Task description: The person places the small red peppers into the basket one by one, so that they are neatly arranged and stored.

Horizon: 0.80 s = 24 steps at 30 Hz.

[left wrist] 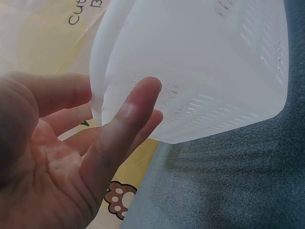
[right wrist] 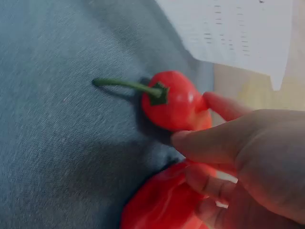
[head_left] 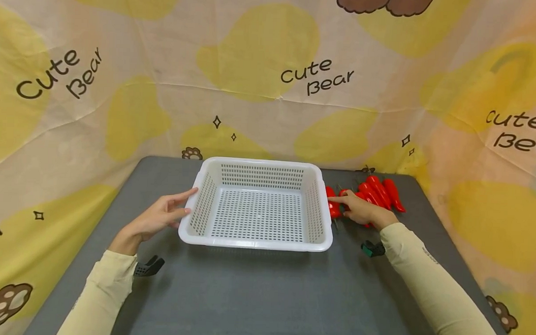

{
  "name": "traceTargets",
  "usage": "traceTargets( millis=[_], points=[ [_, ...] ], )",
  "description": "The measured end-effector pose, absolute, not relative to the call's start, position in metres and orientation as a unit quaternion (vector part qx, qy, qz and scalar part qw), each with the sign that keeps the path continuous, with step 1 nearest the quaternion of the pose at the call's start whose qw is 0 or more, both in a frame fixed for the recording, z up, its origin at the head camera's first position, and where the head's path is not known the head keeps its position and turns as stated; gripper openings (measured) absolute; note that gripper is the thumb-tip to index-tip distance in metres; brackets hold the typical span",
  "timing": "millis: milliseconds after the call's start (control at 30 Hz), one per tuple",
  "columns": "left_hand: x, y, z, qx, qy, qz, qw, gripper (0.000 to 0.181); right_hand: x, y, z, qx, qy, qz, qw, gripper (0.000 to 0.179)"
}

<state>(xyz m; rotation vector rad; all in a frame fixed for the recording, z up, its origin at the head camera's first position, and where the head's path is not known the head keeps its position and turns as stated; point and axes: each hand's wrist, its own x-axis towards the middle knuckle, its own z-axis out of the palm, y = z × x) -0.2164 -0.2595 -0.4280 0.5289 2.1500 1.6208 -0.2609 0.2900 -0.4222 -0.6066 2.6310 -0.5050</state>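
Note:
A white plastic basket with slotted walls stands on the grey table, its inside bare. Beside its left wall is my left hand. In the left wrist view the fingers are loosely extended at the basket's rim, and the thumb stands out in front of the wall. To the basket's right, my right hand has thumb and index finger at a glossy red pepper with a green stem, pinching its side. The pepper lies on the table. Another red pepper sits under the other fingers.
Several long red peppers lie together at the table's back right. Dark wrist-worn devices hang below both forearms. A printed cloth hangs behind and along both sides of the grey table.

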Motion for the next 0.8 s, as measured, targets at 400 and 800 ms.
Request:
traceTargets(
  millis=[400, 800],
  points=[
    [-0.214, -0.262, -0.43, 0.193, 0.764, 0.583, 0.196, 0.066, -0.268, 0.287, -0.447, -0.253, 0.952, -0.154, 0.08, 0.062],
    [-0.215, -0.262, -0.431, 0.189, 0.762, 0.588, 0.196, 0.067, -0.262, 0.292, -0.449, -0.272, 0.943, -0.183, 0.048, 0.055]
  ],
)
